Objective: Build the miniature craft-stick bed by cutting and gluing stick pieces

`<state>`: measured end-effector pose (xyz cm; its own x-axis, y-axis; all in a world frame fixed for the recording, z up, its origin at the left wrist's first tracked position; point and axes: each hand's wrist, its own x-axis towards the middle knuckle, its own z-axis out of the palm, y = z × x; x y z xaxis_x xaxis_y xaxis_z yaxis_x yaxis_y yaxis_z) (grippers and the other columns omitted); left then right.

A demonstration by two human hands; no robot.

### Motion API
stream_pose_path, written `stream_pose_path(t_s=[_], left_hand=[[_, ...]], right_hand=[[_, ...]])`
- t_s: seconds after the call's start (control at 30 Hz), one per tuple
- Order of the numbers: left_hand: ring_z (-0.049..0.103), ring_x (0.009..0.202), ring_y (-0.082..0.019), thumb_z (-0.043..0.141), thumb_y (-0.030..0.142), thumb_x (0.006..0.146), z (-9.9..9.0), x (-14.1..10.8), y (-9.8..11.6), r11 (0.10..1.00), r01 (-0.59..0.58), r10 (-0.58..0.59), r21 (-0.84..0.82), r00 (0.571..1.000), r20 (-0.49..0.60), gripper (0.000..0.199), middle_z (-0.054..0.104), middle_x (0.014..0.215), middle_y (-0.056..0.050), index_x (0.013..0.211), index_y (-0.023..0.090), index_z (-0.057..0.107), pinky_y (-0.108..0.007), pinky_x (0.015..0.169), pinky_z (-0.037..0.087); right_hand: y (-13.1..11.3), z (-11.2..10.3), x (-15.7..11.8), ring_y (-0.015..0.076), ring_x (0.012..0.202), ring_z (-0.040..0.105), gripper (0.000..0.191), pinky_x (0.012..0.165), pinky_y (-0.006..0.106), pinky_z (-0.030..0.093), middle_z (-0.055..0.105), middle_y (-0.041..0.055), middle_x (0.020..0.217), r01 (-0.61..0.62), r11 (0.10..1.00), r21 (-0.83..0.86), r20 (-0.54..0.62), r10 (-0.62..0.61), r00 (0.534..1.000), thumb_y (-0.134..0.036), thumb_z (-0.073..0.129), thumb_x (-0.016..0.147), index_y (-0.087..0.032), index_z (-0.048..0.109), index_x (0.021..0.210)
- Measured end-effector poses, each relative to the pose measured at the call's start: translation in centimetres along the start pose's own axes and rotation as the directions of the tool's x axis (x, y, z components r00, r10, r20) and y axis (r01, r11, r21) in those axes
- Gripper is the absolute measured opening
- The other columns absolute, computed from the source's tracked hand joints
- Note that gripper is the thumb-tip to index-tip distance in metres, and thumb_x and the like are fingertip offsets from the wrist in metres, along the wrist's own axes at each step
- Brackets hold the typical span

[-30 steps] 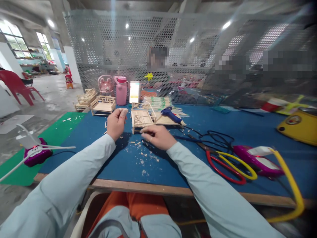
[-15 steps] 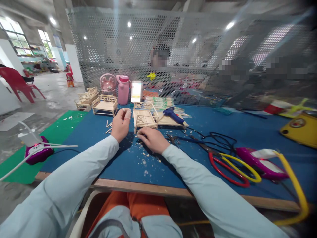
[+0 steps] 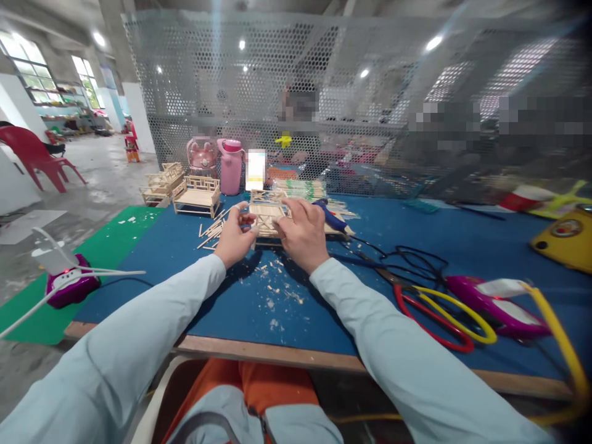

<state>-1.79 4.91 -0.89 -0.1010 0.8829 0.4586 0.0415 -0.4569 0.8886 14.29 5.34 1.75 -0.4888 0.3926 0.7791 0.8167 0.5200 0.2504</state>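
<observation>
A miniature bench (image 3: pixel 267 217) built of thin wooden sticks, with a slatted seat and low rails, stands on the blue table between my hands. My left hand (image 3: pixel 235 237) is closed at its left front corner, thumb and fingers bent towards the rail. From the right, my right hand (image 3: pixel 303 233) grips the same bench, its curled fingers covering the right side. Loose short sticks (image 3: pixel 213 231) lie just beyond my left hand. A blue glue gun (image 3: pixel 329 216) lies partly hidden behind my right hand.
Finished stick benches (image 3: pixel 197 196), a pink bottle (image 3: pixel 231 166) and bundled sticks (image 3: pixel 300 187) stand at the back. Scissors with red and yellow handles (image 3: pixel 435 317), black cable (image 3: pixel 409 262) and a purple power strip (image 3: pixel 499 308) lie right. A perforated metal screen (image 3: pixel 370 111) rises behind.
My right hand has moved up and right from in front of the bench to its right side. My left hand has shifted slightly right and down, onto the bench's left corner.
</observation>
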Motion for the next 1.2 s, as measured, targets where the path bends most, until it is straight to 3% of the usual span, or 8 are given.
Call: stream_pose_path(t_s=[0.33, 0.57, 0.97, 1.1, 1.2], left_hand=[[0.055, 0.07, -0.008, 0.056, -0.002, 0.068, 0.61, 0.48, -0.32, 0.982, 0.089, -0.073, -0.166, 0.992, 0.1, 0.051, 0.056, 0.077, 0.002, 0.113, 0.017, 0.041, -0.024, 0.073, 0.045], [0.055, 0.068, -0.007, 0.056, -0.002, 0.069, 0.61, 0.56, -0.29, 0.981, 0.098, -0.081, -0.168, 0.992, 0.101, 0.049, 0.055, 0.074, 0.003, 0.111, 0.016, 0.04, -0.023, 0.071, 0.044], [0.055, 0.068, -0.008, 0.055, -0.001, 0.065, 0.56, 0.71, -0.77, 0.98, 0.098, -0.079, -0.171, 0.99, 0.113, 0.049, 0.054, 0.076, 0.003, 0.108, 0.017, 0.04, -0.023, 0.069, 0.043], [0.054, 0.071, -0.009, 0.047, -0.006, 0.057, 0.7, 0.4, -0.64, 0.983, 0.104, -0.098, -0.15, 0.994, 0.051, 0.053, 0.054, 0.08, 0.001, 0.105, 0.018, 0.042, -0.023, 0.068, 0.043], [0.055, 0.079, -0.011, 0.045, -0.005, 0.057, 0.49, 0.73, 0.0, 0.985, 0.088, -0.102, -0.15, 0.991, -0.086, 0.048, 0.056, 0.082, -0.001, 0.1, 0.018, 0.044, -0.025, 0.071, 0.043]], right_hand=[[0.19, 0.55, 0.17, 0.027, 0.116, 0.041, 0.029, 0.096, 0.044, 0.03, 0.053, 0.0106, 0.126, -0.005, 0.996, 0.093, 0.047, 0.0, 0.999, -0.028, 0.038, 0.09, -0.019, 0.065, 0.082], [0.15, 0.72, 0.19, 0.0261, 0.115, 0.045, 0.03, 0.094, 0.042, 0.034, 0.054, 0.0107, 0.125, 0.002, 0.996, 0.091, 0.033, -0.006, 0.999, -0.029, 0.038, 0.091, -0.019, 0.065, 0.081], [-0.29, 0.41, 0.05, 0.0252, 0.111, 0.047, 0.027, 0.095, 0.043, 0.029, 0.057, 0.009, 0.123, 0.002, 1.0, 0.003, 0.026, -0.002, 1.0, -0.022, 0.039, 0.089, -0.02, 0.066, 0.083], [-0.33, 0.54, 0.01, 0.0245, 0.111, 0.047, 0.027, 0.094, 0.043, 0.029, 0.058, 0.0094, 0.122, -0.001, 1.0, 0.007, 0.02, 0.001, 1.0, -0.026, 0.04, 0.09, -0.019, 0.065, 0.085], [-0.33, 0.56, 0.0, 0.0241, 0.11, 0.047, 0.027, 0.094, 0.042, 0.029, 0.059, 0.0102, 0.121, 0.005, 1.0, 0.004, 0.014, -0.005, 1.0, -0.026, 0.04, 0.09, -0.018, 0.065, 0.084]])
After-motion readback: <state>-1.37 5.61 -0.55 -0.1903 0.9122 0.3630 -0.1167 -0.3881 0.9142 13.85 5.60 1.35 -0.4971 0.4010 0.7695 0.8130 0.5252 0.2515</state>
